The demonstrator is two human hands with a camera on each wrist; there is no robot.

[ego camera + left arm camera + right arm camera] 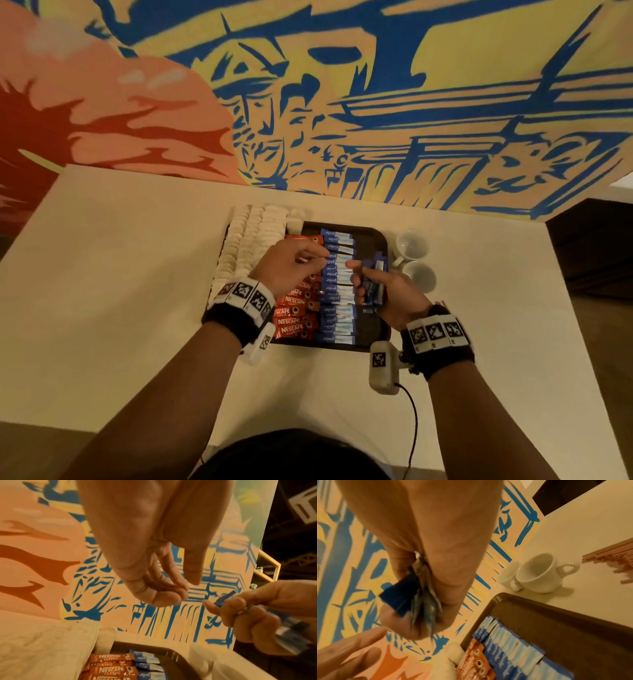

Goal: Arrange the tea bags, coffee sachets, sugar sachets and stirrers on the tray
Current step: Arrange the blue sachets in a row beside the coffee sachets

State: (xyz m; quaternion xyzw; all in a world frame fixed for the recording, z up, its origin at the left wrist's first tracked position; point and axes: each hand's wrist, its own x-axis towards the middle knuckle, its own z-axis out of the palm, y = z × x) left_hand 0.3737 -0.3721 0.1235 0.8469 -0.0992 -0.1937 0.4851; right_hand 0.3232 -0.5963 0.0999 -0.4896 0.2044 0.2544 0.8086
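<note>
Most of the dark tray is filled: white tea bags run up its nine-o'clock side, then a column of red coffee sachets and a column of blue sugar sachets. The right hand is clamped round a spare bundle of blue sachets above the bare three-o'clock strip, while the left hand hovers with loose, empty fingers reaching toward it. I reckon the sugar is nearly done, but the stirrers lie untouched on the table beyond the two white cups, at three o'clock.

Tray right strip free; cups crowd right edge.
</note>
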